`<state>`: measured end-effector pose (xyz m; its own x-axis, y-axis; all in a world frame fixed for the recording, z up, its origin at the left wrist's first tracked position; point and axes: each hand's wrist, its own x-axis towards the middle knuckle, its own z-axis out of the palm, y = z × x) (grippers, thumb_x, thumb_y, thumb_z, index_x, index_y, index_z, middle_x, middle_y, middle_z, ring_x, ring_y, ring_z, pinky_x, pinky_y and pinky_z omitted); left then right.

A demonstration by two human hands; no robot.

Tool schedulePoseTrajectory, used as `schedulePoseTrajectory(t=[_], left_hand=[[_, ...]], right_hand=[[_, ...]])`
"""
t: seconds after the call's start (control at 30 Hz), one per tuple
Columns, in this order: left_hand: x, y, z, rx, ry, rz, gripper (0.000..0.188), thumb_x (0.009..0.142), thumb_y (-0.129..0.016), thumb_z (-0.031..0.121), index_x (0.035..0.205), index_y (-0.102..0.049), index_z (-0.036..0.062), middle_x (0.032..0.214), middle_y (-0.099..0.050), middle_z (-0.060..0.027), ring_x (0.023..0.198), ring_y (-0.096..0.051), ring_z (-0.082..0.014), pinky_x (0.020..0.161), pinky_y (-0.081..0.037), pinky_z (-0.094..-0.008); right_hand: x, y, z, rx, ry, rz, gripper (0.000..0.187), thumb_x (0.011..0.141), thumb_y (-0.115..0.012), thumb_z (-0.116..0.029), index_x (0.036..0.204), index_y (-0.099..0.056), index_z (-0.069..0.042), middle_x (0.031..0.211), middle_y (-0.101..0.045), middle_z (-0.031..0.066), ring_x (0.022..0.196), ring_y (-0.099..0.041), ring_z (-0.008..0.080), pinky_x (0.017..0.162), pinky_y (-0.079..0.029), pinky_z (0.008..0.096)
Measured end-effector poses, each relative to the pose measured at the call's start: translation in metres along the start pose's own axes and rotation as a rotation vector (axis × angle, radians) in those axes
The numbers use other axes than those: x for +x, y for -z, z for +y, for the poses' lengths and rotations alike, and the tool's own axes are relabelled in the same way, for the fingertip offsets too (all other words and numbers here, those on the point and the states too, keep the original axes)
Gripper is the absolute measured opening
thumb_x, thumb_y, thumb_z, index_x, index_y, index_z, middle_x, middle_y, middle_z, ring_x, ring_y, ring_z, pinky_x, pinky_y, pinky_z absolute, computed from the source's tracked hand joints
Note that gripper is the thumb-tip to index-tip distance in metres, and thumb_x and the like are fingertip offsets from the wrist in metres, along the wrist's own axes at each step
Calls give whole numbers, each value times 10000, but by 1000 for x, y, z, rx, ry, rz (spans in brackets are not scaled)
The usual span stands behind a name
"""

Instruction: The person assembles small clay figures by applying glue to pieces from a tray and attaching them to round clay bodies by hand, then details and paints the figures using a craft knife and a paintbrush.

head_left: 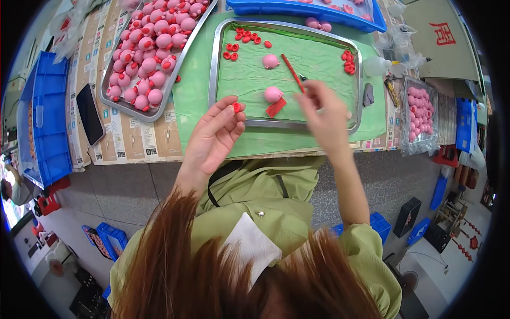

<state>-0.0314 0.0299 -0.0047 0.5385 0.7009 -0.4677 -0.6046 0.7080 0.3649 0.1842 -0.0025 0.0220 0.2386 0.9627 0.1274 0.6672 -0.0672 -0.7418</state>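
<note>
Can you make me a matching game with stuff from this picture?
1. Black rectangular phone
2. Bare left hand
3. Translucent white squeeze bottle
4. Silver metal tray, upper left

A. Right of the green-lined metal tray
B. Heaped with pink-and-red balls
C. On brown printed cardboard
D. Pinching a small red piece

Pairs: 1-C, 2-D, 3-A, 4-B

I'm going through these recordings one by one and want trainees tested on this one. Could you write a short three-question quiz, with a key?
1. Which hand holds a small red piece?
2. True or false: the phone lies left of the green-lined tray.
3. What lies next to the lower pink ball in that tray?
A) a blue bin
B) a red rectangle
C) a clear bottle

Key: 1. the left hand; 2. true; 3. B
</note>
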Motion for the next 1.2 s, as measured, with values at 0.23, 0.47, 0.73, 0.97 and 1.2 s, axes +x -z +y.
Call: schedulePoseTrajectory(t=[0.23,0.47,0.73,0.97,1.2], left_hand=[[-1,-5,-7,76,-25,-15,223,850,-542,99,1060,-509,33,983,-586,-75,846,-574,-126,734,-472,-237],[6,-20,-18,246,-115,-36,216,849,-532,77,1054,-522,8,980,-591,-96,831,-572,-134,733,-466,-254],[-1,-41,-24,591,-326,-63,200,814,-567,21,1004,-557,-37,954,-605,-99,871,-575,-140,793,-451,-252],[-4,-39,-26,753,-448,-68,201,797,-583,-9,993,-560,-45,937,-606,-90,867,-572,-125,794,-456,-248],[-4,-36,-33,890,-656,-9,122,776,-620,38,886,-623,-13,876,-624,-85,788,-578,-130,706,-450,-242]], right_hand=[[1,-38,3,-258,183,-99,339,778,-631,-196,1030,-513,-2,888,-567,83,785,-568,212,698,-432,305],[-21,-13,-9,1191,-391,-296,362,816,-557,-36,1162,-454,3,1012,-530,82,975,-524,142,840,-423,278],[-37,-15,-20,970,-167,-127,381,774,-585,28,1134,-458,19,1088,-512,106,993,-517,159,866,-409,276],[-38,-20,-19,682,-14,-37,351,736,-617,34,1067,-502,27,1058,-536,101,949,-534,162,823,-433,279],[-41,-16,-36,720,-29,-49,315,706,-659,20,997,-539,38,976,-564,106,874,-563,157,776,-459,271]])
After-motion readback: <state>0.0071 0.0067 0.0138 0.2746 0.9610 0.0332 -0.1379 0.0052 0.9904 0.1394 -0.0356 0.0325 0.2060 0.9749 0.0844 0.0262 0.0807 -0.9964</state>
